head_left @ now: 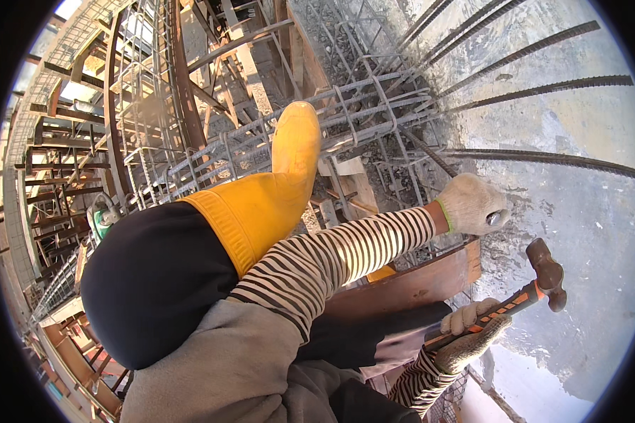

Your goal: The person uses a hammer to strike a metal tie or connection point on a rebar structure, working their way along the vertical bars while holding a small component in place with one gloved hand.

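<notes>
My left hand (466, 204), in a pale knitted work glove, is a closed fist close to the grey concrete wall (578, 204). A shiny round metal end (496, 217) sticks out of it, like the head of a chisel or short rod; the rest is hidden by the fist and cannot be made out. Lower down, my right hand (469, 335), gloved too, grips a hammer (504, 310) by its black and orange handle. The hammer's brown, worn head (548, 273) is raised in front of the wall, apart from my left hand.
Several ribbed steel bars (543, 81) run along the wall. A rebar cage (360, 116) lies beside my yellow rubber boot (296, 141). Below my left forearm is a brown board (430, 278). Scaffold timbers and frames (63, 169) fill the left side, with a green-and-white object (104, 215).
</notes>
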Available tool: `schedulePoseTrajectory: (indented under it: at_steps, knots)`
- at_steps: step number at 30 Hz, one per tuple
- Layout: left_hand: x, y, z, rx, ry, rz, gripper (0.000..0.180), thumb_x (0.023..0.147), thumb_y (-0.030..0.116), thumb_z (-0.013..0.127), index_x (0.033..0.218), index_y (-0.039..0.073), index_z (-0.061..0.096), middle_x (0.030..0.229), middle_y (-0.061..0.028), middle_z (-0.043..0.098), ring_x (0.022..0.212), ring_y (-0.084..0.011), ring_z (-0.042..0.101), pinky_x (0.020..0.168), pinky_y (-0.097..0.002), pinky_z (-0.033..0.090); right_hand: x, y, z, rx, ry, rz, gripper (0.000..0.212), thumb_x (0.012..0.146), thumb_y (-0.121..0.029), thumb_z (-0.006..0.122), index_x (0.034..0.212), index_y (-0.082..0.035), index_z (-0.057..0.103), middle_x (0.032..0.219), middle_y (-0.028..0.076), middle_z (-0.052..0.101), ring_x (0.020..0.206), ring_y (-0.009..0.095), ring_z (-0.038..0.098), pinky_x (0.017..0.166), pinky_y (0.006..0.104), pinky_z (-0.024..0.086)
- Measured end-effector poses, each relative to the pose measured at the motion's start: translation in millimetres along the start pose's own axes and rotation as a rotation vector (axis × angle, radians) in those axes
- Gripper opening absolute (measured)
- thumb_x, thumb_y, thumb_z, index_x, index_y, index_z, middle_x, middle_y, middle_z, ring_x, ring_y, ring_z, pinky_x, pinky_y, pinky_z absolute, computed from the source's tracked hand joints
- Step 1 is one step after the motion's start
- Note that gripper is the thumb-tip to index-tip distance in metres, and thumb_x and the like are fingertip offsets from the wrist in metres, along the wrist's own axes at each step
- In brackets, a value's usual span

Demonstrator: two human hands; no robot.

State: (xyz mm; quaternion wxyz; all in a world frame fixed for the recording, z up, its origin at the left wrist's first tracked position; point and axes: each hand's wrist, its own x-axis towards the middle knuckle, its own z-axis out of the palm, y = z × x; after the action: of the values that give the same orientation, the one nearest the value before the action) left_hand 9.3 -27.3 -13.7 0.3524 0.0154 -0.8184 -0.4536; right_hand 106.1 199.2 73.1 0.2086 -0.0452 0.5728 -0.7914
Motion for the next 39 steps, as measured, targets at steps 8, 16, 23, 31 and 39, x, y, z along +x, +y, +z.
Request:
schedulePoseTrajectory:
  at_steps: [8, 16, 23, 31, 39]
  knots:
    - [-13, -6, -10, 0.171, -0.173, -0.182, 0.058, 0.090, 0.064, 0.064, 0.070, 0.011, 0.070, 0.066, -0.0148, 0.066, 0.065, -0.0371, 0.068, 0.061, -0.0487, 0.052, -85, 53, -24, -0.092, 0.350, 0.142, 0.041, 0.100, -0.045, 0.070, 0.098, -0.009, 0.051, 0.068, -0.002, 0.042, 0.049, 0.009, 0.040, 0.040, 0.0256, 0.035]
    - [-40, 57, 29, 0.173, -0.292, 0.089, 0.044, 0.094, 0.042, 0.065, 0.062, 0.012, 0.063, 0.060, -0.0112, 0.061, 0.057, -0.0330, 0.065, 0.054, -0.0457, 0.050, -106, 79, -57, -0.040, 0.479, 0.389, 0.025, 0.105, -0.033, 0.064, 0.099, -0.013, 0.050, 0.062, -0.004, 0.039, 0.046, 0.007, 0.036, 0.042, 0.0253, 0.035]
    - [-70, 60, 48, 0.195, -0.376, 0.263, 0.044, 0.090, 0.040, 0.072, 0.058, 0.012, 0.058, 0.057, -0.0121, 0.057, 0.054, -0.0358, 0.061, 0.052, -0.0498, 0.044, -89, 81, -66, 0.012, 0.423, 0.448, 0.025, 0.102, -0.028, 0.066, 0.102, -0.008, 0.050, 0.063, -0.001, 0.042, 0.045, 0.012, 0.042, 0.042, 0.0298, 0.041]
    - [-60, 74, 38, 0.097, -0.293, 0.213, 0.042, 0.079, 0.038, 0.081, 0.064, 0.010, 0.054, 0.066, -0.0093, 0.053, 0.066, -0.0345, 0.058, 0.062, -0.0457, 0.043, -82, 75, -74, 0.108, 0.421, 0.504, 0.027, 0.100, -0.024, 0.070, 0.104, -0.006, 0.051, 0.068, 0.001, 0.047, 0.047, 0.012, 0.048, 0.044, 0.0299, 0.045]
    - [-43, 56, 44, 0.237, -0.586, 0.131, 0.056, 0.085, 0.052, 0.077, 0.056, 0.011, 0.053, 0.055, -0.0092, 0.054, 0.055, -0.0333, 0.058, 0.056, -0.0449, 0.045, -76, 77, -80, 0.097, 0.400, 0.529, 0.032, 0.099, -0.029, 0.072, 0.103, -0.006, 0.050, 0.068, 0.001, 0.047, 0.048, 0.013, 0.048, 0.044, 0.0301, 0.045]
